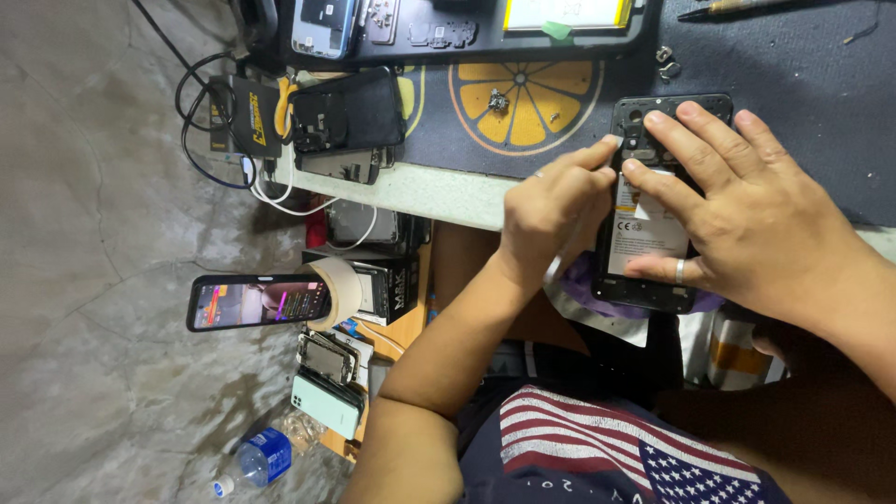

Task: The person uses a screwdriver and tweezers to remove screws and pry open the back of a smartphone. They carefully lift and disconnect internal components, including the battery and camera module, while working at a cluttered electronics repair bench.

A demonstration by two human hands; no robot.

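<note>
An opened black phone [653, 196], back cover off and a white-labelled battery showing, lies at the table's edge on a purple cloth [583, 285]. My right hand [747, 215] lies flat over it. Its fingers press the upper frame and the battery, and a ringed finger holds the lower side. My left hand [551, 205] is closed in a pinch on a thin metal tool [560, 263]. Its fingertips touch the phone's left edge near the camera end.
A dark mat with an orange-slice print [523, 103] carries small screws and parts. More phones and back covers [345, 117] lie to the left, with a black tray [448, 37] above. A lit phone [257, 301], boxes, cables and a water bottle [261, 459] are lower left.
</note>
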